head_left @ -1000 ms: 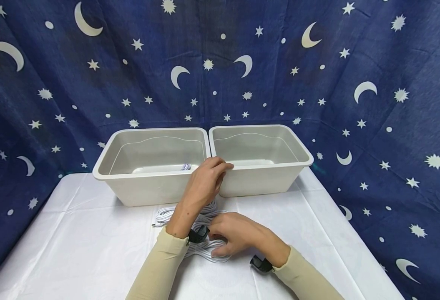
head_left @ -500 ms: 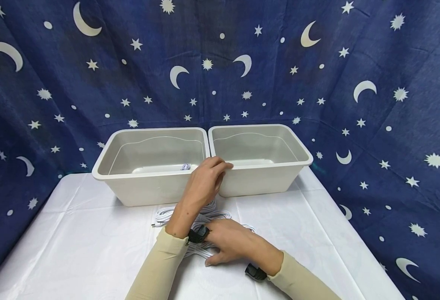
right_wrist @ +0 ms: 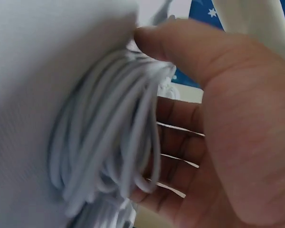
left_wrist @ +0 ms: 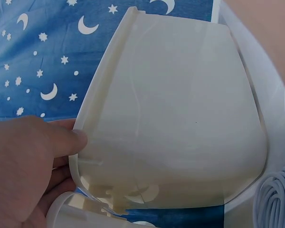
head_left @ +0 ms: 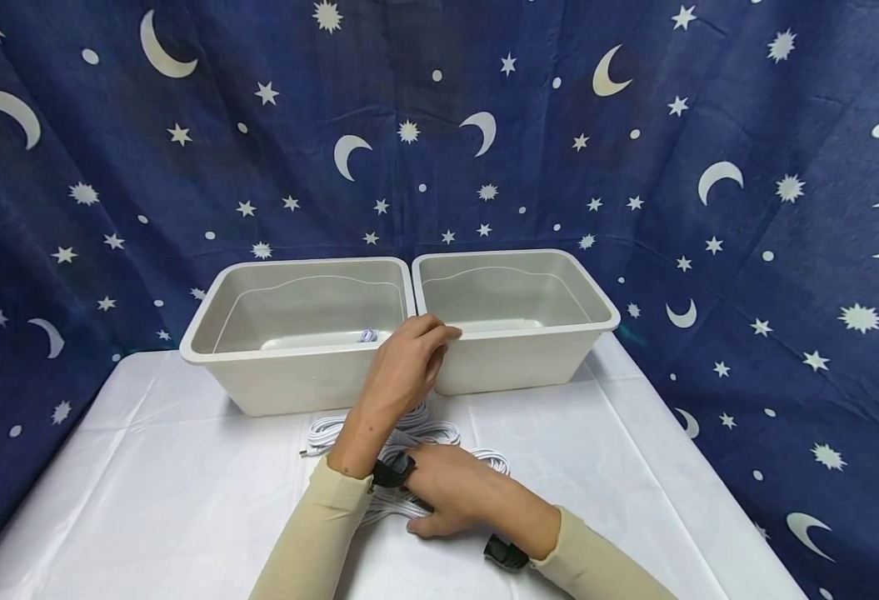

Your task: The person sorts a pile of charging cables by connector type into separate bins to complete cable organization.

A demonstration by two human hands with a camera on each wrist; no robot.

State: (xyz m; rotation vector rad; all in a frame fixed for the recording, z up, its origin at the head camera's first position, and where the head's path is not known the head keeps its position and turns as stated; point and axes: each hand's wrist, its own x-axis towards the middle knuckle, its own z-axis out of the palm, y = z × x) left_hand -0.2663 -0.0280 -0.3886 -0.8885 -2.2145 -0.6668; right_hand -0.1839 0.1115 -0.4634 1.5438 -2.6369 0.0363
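Observation:
My left hand (head_left: pixel 409 354) grips the near left corner of the right-hand pale grey bin (head_left: pixel 521 358). In the left wrist view its thumb lies on the outside of the rim, with fingers behind it. My right hand (head_left: pixel 450 487) is low over the table, beneath my left forearm, at a coil of white cable (right_wrist: pixel 109 123). Seen from the right wrist, the fingers (right_wrist: pixel 180 147) reach along the coil's far side while the thumb stands apart near its upper end. More white cable coils (head_left: pixel 327 429) lie in front of the bins, partly hidden by my arms.
The left-hand grey bin (head_left: pixel 289 383) stands beside the right one, with a small purple-and-white item (head_left: pixel 367 336) inside. A white cloth (head_left: pixel 184 483) covers the table. A blue star-and-moon curtain (head_left: pixel 289 108) hangs behind and at both sides.
My right hand has shifted a little left and nearer me over the cables, uncovering a coil on its right. My left hand stays on the bin's corner.

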